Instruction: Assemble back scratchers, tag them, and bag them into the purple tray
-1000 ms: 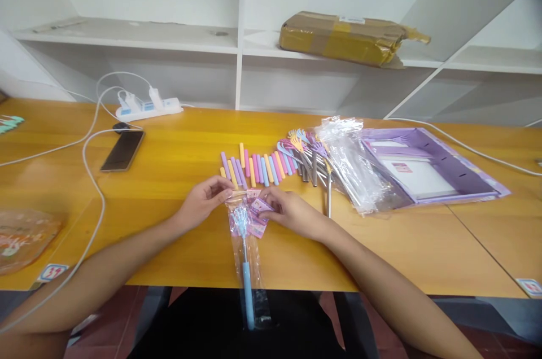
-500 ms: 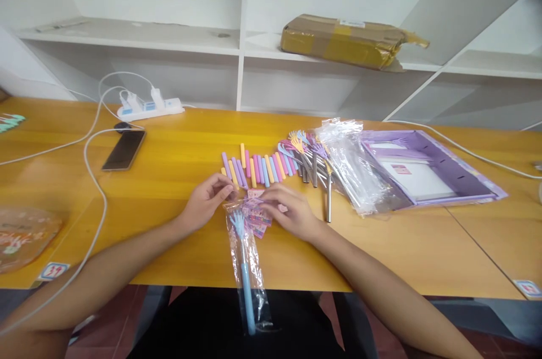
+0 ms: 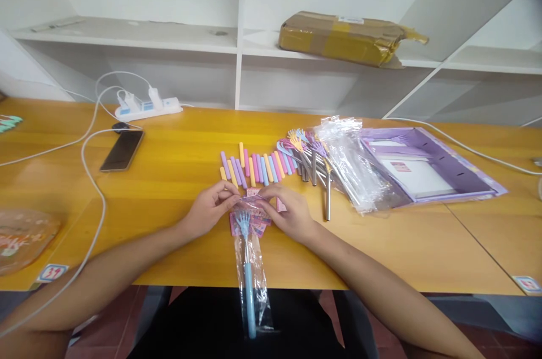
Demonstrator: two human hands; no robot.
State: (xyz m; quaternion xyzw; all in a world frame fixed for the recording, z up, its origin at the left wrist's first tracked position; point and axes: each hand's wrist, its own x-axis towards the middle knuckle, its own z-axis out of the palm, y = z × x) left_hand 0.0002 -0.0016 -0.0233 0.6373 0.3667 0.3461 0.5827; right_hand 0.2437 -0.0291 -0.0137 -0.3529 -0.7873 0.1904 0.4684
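Between my hands hangs a clear plastic bag (image 3: pixel 258 268) with a light-blue back scratcher (image 3: pixel 249 297) inside, its hand-shaped head up and its handle towards me. My left hand (image 3: pixel 212 205) pinches the left side of the bag's top. The right side of that top is pinched in my right hand (image 3: pixel 290 211). Pink printed cards (image 3: pixel 262 220) lie on the table behind the bag and partly under my fingers. Just beyond my hands lies a row of purple, yellow, pink and blue handle tubes (image 3: pixel 265 169).
Metal-rod back scratchers (image 3: pixel 314 164) lie right of the tubes, beside clear bags (image 3: pixel 342 150) and a purple open box (image 3: pixel 457 175). At left are a phone (image 3: pixel 122 150), a power strip (image 3: pixel 152 109) and a white cable (image 3: pixel 99 189). A taped carton (image 3: pixel 339 37) rests on the shelf.
My left hand has moved slightly right and down onto the bag's top edge. The bag has shifted a little right, its top now stretched between both hands.
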